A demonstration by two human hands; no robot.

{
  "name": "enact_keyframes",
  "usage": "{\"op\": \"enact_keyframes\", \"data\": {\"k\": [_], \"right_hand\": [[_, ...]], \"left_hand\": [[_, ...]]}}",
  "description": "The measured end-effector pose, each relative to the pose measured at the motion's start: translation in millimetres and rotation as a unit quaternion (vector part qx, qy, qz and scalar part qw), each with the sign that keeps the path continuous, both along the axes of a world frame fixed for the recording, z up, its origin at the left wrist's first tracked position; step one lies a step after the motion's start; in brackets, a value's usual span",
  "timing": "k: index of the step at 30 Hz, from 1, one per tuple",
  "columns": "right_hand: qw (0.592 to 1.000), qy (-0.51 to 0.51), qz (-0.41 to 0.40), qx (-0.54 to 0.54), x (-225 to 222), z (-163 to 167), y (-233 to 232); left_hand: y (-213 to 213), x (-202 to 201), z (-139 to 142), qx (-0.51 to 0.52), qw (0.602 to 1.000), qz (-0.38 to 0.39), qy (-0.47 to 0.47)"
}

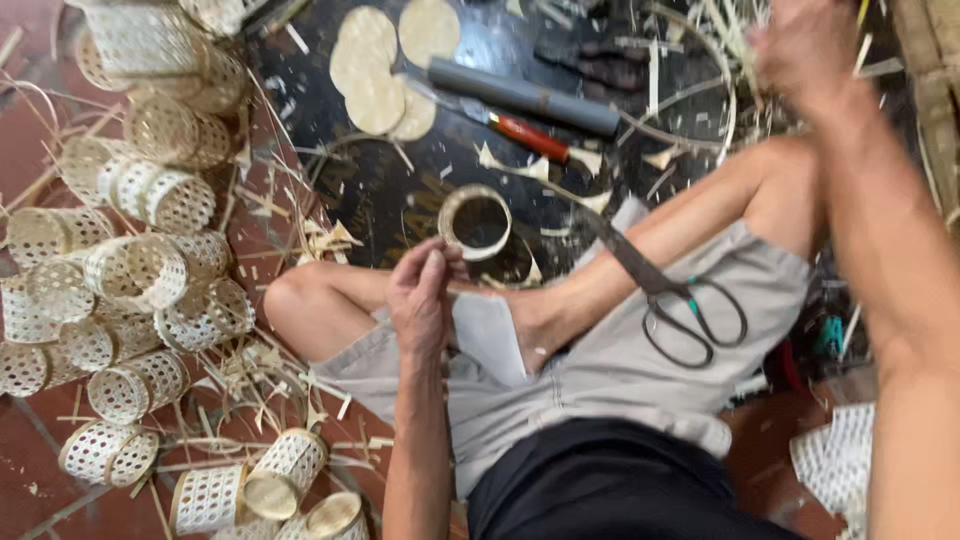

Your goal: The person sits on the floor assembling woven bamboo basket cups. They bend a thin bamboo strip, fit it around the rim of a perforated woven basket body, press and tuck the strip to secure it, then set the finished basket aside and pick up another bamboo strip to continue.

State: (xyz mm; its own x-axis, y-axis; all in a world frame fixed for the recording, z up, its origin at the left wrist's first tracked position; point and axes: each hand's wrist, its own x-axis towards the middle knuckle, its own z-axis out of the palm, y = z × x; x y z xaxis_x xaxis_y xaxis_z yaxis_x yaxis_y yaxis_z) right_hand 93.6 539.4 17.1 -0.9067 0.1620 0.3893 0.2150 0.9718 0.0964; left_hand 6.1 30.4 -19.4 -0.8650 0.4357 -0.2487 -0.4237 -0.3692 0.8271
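On the red tiled floor point(30, 440) I see woven baskets point(140, 270); my left hand point(420, 295) pinches a bamboo ring point(476, 222), my right hand point(805, 45) is raised, grip unclear.

Pale lattice-woven baskets point(140, 270), grey shorts point(620, 370), red-handled knife point(525, 135), black scissors point(690, 310)

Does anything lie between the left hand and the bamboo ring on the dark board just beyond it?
Nothing visible does. The left hand is raised over the bent knee, its fingers right at the near rim of the bamboo ring. The scissors rest on the thigh off to the side, clear of that gap.
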Motion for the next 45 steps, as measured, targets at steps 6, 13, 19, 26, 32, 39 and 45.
{"op": "enact_keyframes", "data": {"k": [6,13,19,26,32,39,45], "right_hand": [[0.938,-0.279,-0.030,-0.203,-31,-37,-83],[0.914,0.032,0.033,-0.403,-11,44,-72],[0.576,0.305,0.108,-0.750,23,95,-137],[0.490,0.324,0.101,-0.803,34,25,-216],[0.386,0.350,0.062,-0.851,34,-20,-232],[0.278,0.200,0.177,-0.923,28,19,-227],[0.622,-0.227,0.436,-0.609,-3,81,-218]], "left_hand": [[0,0,-6,0.029,1.000,0.004,-0.005],[-2,0,-1,0.041,0.998,0.009,-0.039],[58,15,32,0.030,0.988,-0.090,-0.124],[49,17,50,0.241,0.966,0.030,-0.090],[32,11,52,0.301,0.952,0.036,-0.026],[11,-1,68,0.358,0.930,-0.078,-0.002],[-24,-38,93,0.036,0.886,-0.328,0.325]]}}
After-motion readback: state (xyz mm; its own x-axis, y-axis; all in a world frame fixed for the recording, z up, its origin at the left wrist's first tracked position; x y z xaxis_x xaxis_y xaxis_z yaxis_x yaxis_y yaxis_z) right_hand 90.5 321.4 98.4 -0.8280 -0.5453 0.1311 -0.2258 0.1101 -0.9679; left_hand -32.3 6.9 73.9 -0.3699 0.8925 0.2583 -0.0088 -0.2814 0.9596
